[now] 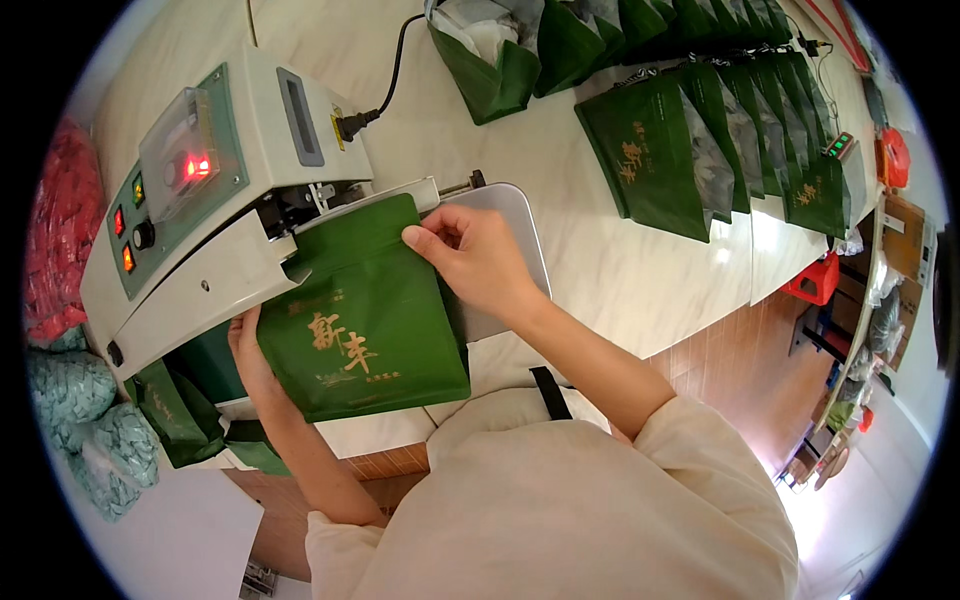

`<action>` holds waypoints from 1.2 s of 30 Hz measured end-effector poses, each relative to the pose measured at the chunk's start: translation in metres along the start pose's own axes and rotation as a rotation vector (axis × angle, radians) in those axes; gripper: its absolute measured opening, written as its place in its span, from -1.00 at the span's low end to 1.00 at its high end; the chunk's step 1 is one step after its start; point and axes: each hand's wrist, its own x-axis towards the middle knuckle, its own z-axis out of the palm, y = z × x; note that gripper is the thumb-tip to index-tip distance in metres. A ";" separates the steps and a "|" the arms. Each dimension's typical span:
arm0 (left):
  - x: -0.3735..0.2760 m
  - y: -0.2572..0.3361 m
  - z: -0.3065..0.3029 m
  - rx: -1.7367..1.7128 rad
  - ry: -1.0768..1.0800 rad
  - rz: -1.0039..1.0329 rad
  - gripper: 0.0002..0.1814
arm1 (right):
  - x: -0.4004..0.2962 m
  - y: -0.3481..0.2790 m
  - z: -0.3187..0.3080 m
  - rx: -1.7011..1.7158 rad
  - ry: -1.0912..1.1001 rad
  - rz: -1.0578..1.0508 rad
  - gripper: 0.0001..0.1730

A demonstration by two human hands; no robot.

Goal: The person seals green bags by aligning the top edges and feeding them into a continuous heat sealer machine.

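Observation:
A green stand-up pouch (367, 322) with gold writing hangs at the front of a band sealing machine (202, 217), its top edge up against the slot. My right hand (476, 259) pinches the pouch's upper right corner between thumb and fingers. At the pouch's left side is my left hand (246, 337); its fingers go behind the pouch and under the machine's cover, so its grip is partly hidden. The machine's switches (124, 240) glow red and orange, and a red light shines behind a clear cover (180, 154). A metal tray (517, 225) lies beneath the pouch's right side.
Rows of filled green pouches (652, 157) stand at the back right of the marble-patterned table (570, 300). A black power cord (394, 75) runs from the machine. Green pouches (176, 412) lie at its left end, near bagged red packets (64, 232) and pale green packets (97, 420).

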 end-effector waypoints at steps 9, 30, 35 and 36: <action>-0.015 0.027 0.004 0.095 0.161 -0.097 -0.64 | 0.001 -0.003 0.021 0.031 0.010 0.021 -0.70; -0.100 0.014 -0.026 0.329 0.462 0.452 -0.72 | 0.001 -0.010 0.074 0.171 0.060 0.031 -0.74; -0.100 0.010 -0.034 0.295 0.496 0.498 -0.75 | 0.001 -0.011 0.085 0.194 0.062 0.040 -0.74; -0.101 0.011 -0.032 0.294 0.508 0.508 -0.75 | 0.001 -0.011 0.087 0.194 0.066 0.035 -0.75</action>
